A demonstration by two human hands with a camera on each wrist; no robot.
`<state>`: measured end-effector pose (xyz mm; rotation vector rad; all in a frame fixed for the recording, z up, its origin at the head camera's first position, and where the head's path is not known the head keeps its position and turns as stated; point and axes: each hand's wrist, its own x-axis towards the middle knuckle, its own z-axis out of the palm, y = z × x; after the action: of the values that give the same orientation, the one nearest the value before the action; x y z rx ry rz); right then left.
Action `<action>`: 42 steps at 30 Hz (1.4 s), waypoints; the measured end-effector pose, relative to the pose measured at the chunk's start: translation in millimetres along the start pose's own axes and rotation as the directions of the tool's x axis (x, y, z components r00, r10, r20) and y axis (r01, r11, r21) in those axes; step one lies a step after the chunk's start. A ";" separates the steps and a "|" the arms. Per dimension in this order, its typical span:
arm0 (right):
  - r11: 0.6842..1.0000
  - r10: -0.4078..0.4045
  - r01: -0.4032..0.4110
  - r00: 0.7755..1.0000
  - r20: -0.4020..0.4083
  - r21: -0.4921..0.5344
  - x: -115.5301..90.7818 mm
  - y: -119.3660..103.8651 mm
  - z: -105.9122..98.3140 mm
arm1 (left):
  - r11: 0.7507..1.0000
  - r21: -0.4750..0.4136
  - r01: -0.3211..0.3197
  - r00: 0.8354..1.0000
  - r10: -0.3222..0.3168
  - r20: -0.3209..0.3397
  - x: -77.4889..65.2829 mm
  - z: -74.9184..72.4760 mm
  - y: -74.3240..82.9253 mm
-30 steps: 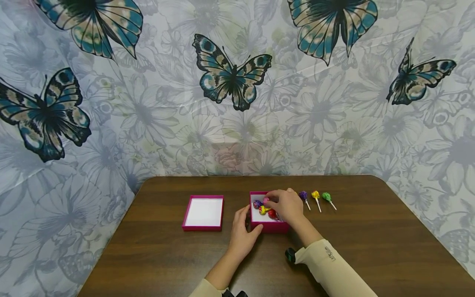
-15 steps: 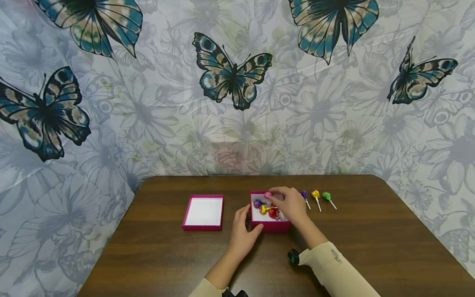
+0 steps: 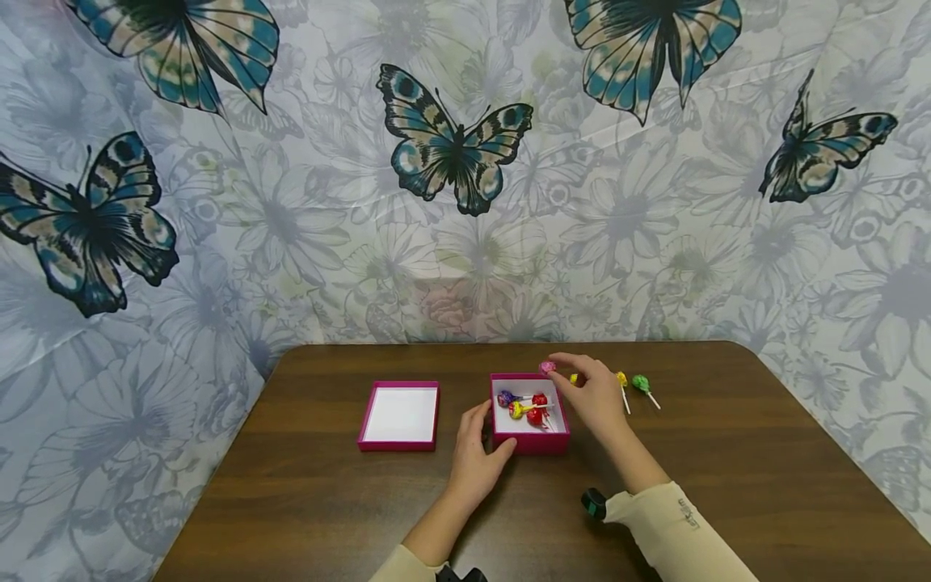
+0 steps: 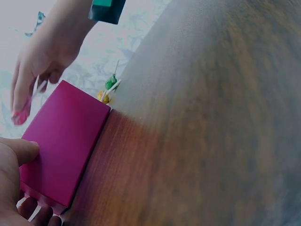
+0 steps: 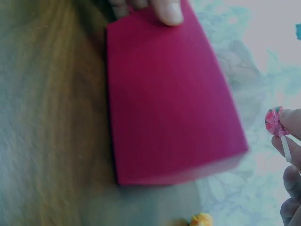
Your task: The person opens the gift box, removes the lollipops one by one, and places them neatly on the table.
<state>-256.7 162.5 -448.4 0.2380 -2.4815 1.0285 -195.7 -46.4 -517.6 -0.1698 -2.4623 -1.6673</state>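
My right hand [image 3: 598, 396] pinches a pink lollipop [image 3: 547, 368] by its head, up by the back right corner of the magenta box [image 3: 531, 444]. In the right wrist view the held lollipop [image 5: 274, 121] shows its white stick pointing down, thumb against the wrapper. My left hand [image 3: 476, 457] grips the box's near left corner, thumb [image 4: 29, 149] on the front wall and the other fingers along the left side. Inside the box, a purple lollipop [image 3: 505, 398], a yellow lollipop [image 3: 516, 411] and red lollipops [image 3: 537, 416] lie on the white bottom.
A magenta-rimmed lid [image 3: 398, 446] lies inside up on the wooden table [image 3: 291, 501], left of the box. Right of the box are a green lollipop [image 3: 640, 383] and a yellow lollipop [image 3: 621, 378], partly behind my right hand. A butterfly-print cloth [image 3: 465, 267] hangs behind.
My right hand has lifted the pink lollipop out of the box and carried it right and back, now covering the purple lollipop on the table. My left hand has stayed at the box.
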 end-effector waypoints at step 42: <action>0.943 0.294 -0.325 0.913 -0.281 -0.069 -8.0 113.0 -81.5 | 1.000 0.004 0.015 1.000 -0.015 -0.003 -0.6 3.7 3.3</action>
<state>-258.5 300.0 -472.3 -0.3235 -2.3605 0.9604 -194.7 -41.7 -516.0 -0.1485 -2.4706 -1.6674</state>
